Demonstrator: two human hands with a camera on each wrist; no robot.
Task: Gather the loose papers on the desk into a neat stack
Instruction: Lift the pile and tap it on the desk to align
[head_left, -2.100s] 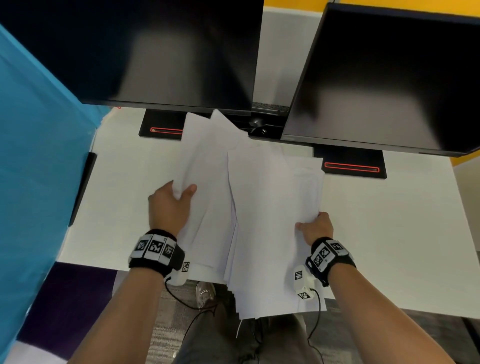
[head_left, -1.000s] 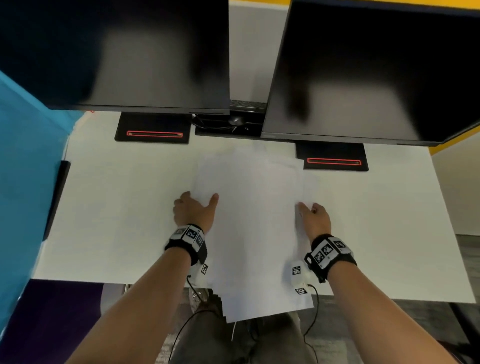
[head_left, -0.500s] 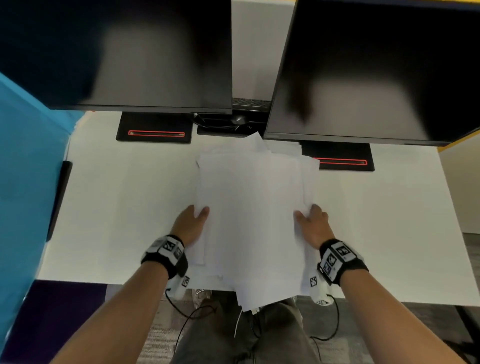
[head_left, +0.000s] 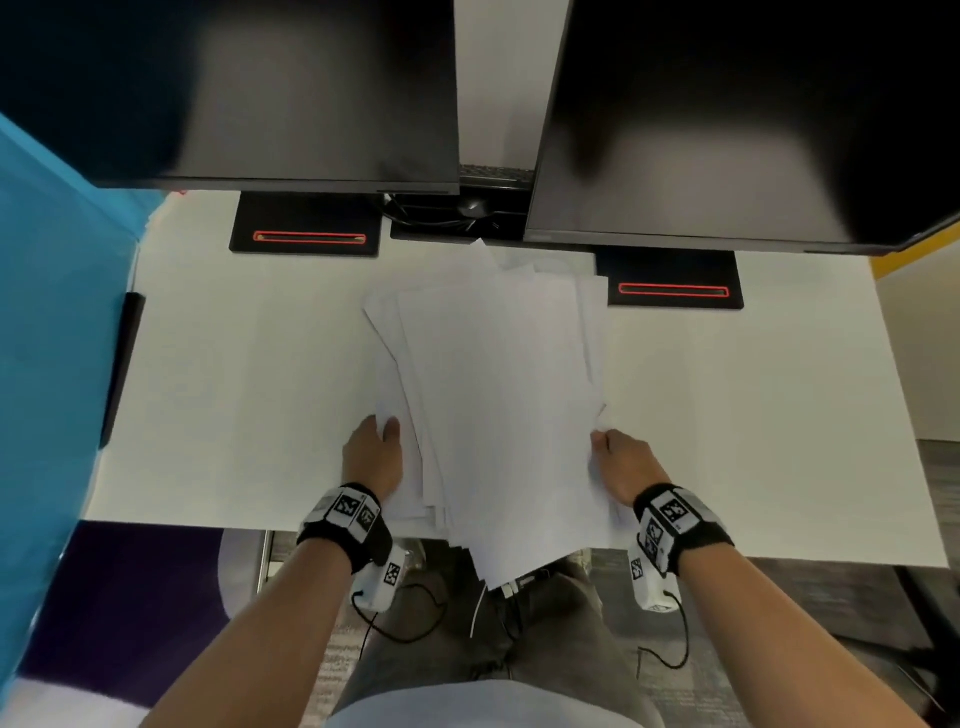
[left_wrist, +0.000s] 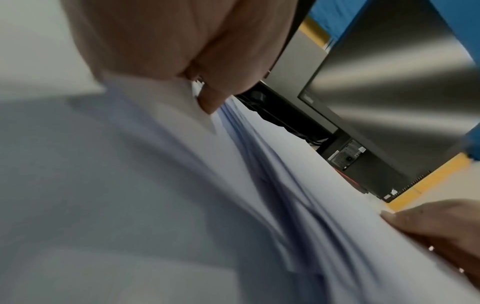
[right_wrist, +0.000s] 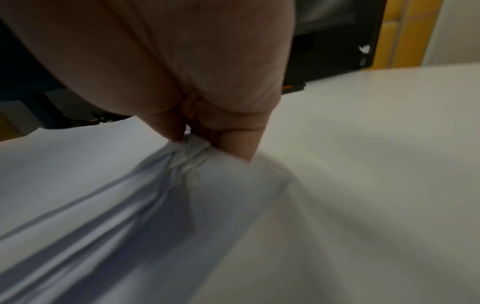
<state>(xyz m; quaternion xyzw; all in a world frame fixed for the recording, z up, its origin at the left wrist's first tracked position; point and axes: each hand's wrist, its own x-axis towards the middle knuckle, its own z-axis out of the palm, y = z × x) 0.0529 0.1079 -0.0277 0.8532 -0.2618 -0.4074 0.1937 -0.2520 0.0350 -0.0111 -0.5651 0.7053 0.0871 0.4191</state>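
A bundle of white papers is held over the white desk, fanned unevenly, with its near end hanging past the desk's front edge. My left hand grips the bundle's left edge, thumb on top. My right hand pinches the right edge. In the left wrist view the left hand clamps the sheet edges of the papers, and the right hand shows at the far side. In the right wrist view the right hand squeezes the crumpled edge of the papers.
Two dark monitors overhang the back of the desk on black bases with red outlines. A blue partition stands at the left. Cables lie between the monitor bases.
The spread sheets were pulled together into one bundle between both hands. Since half a second ago the bundle has shifted slightly right and fanned at the top, with both hands gripping its side edges.
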